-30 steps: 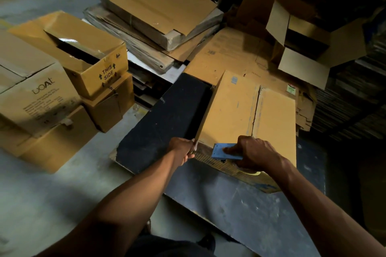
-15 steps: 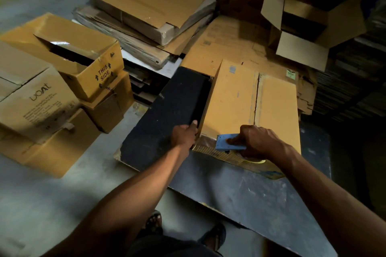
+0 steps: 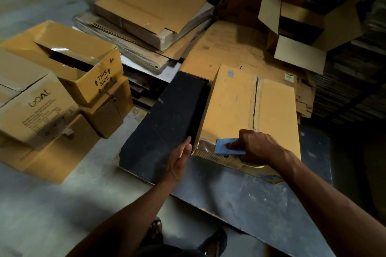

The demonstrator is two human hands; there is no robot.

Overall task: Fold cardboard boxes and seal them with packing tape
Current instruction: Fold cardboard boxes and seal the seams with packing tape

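Observation:
A folded brown cardboard box (image 3: pixel 231 106) lies on a dark board (image 3: pixel 158 127), its two top flaps meeting at a centre seam. My right hand (image 3: pixel 257 146) grips a blue tape dispenser (image 3: pixel 224 147) at the box's near edge, forefinger laid along its flat plate; a yellowish tape roll (image 3: pixel 258 166) peeks out under the wrist. Clear tape shines on the near left corner of the box. My left hand (image 3: pixel 179 158), fingers straight, presses flat against the box's left side at that corner.
Assembled boxes (image 3: pixel 41 98) are stacked on the left floor. Flat cardboard piles (image 3: pixel 150 12) lie behind the board, and an open box (image 3: pixel 300 27) stands at the back right. Dark stacks fill the right side. My feet show at the bottom edge.
My left hand has opened from a curled grip at the corner and now lies flat along the box's left side. The right hand with the dispenser has stayed at the near edge.

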